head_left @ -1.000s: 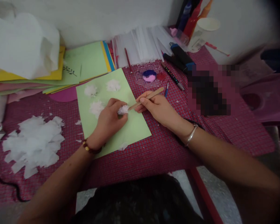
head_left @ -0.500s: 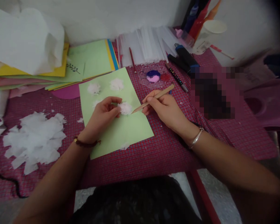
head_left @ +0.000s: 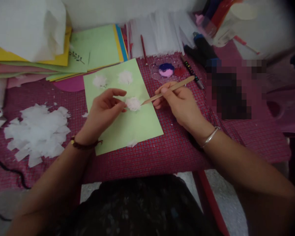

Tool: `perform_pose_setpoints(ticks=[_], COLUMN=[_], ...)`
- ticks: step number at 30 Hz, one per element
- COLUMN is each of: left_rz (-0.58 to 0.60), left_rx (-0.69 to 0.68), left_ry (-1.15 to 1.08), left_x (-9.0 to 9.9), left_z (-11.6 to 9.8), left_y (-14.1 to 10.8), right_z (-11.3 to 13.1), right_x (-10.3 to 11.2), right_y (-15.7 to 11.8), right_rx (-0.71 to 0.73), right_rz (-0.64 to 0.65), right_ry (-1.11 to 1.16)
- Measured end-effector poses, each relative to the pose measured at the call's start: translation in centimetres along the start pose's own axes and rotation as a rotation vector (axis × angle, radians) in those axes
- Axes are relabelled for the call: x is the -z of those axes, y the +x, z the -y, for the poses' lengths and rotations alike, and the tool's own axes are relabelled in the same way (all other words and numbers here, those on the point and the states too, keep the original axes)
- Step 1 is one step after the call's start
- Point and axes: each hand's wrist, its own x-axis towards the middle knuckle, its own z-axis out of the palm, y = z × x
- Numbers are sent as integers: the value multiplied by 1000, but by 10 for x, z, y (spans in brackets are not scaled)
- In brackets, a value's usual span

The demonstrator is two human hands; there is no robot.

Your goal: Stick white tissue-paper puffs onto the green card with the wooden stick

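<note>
A white crumpled-paper flower (head_left: 133,104) sits on the light green sheet of paper (head_left: 127,131). My left hand (head_left: 107,109) is at the flower's left side, index finger and thumb apart, the thumb tip by its edge. I cannot tell whether the thumb touches it. In my right hand (head_left: 178,101) is a flat wooden stick (head_left: 179,84), held like a pen, its pointed tip just right of the flower. Two similar white flowers, one at the upper left (head_left: 99,80) and one at the upper middle (head_left: 125,77), rest on the sheet. My left hand may hide more.
A heap of white tissue pieces (head_left: 38,134) lies left on the checked tablecloth (head_left: 142,164). Coloured paper sheets (head_left: 95,46) are stacked behind. A clear palette with purple and pink paint (head_left: 166,70), a red brush (head_left: 144,49) and a dark marker (head_left: 192,72) lie at right.
The camera view has shifted, so the table sits higher in it. My left index finger has parted from the flower. The stick's tip has drawn slightly away to the right.
</note>
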Motion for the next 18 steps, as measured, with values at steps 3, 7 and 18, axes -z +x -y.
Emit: perform_pose_setpoints(ticks=[3, 7, 18], left_rz=[26, 349, 257], left_rx=[-39, -128, -468], left_ry=[158, 477, 975], left_x=[12, 18, -21], left_z=[-17, -25, -4], left_y=[-19, -63, -108], right_z=[-3, -4, 0], right_x=[2, 2, 0], right_y=[1, 0, -1], right_rx=[50, 55, 76], right_rz=[-27, -5, -8], right_ry=[24, 50, 41])
